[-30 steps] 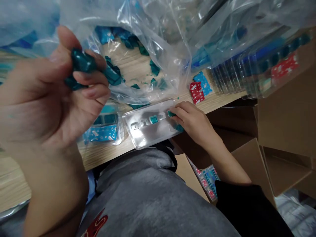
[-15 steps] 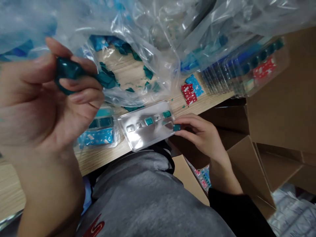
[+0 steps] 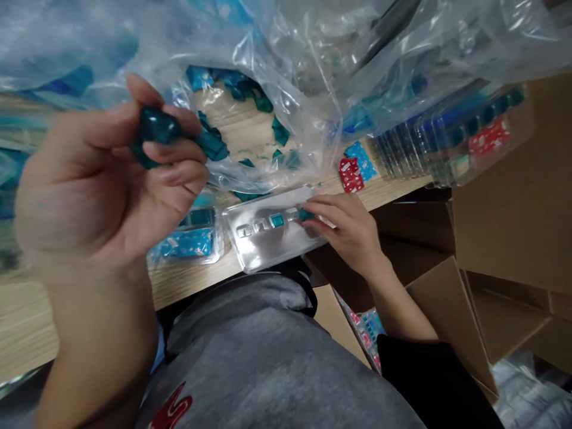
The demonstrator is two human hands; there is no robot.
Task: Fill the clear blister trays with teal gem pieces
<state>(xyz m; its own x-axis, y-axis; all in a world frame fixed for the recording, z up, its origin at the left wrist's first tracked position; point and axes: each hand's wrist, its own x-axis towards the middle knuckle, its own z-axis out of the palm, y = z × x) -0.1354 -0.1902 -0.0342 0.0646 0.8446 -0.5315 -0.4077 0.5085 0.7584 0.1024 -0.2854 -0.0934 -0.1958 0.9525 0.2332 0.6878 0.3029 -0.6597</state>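
Note:
Raised close to the camera, my left hand has its fingers curled round glossy dark teal pieces. My right hand is at the right end of a clear plastic blister tray, its fingers pinched on a small teal block by the last pocket of the row. I cannot tell whether that block is the carried one or one seated in the tray. Another teal block sits in a middle pocket; the pockets to its left show no block. My fingers cover the tray's right end.
A filled blister pack with a blue packet lies left of the tray. Behind are a clear plastic bag with teal pieces around its opening, red and blue packets, and upright filled packs. Cardboard boxes stand right.
My right hand has moved left and slightly up, from the tray's right edge onto the end of the pocket row. The left hand keeps its teal pieces and appears further right.

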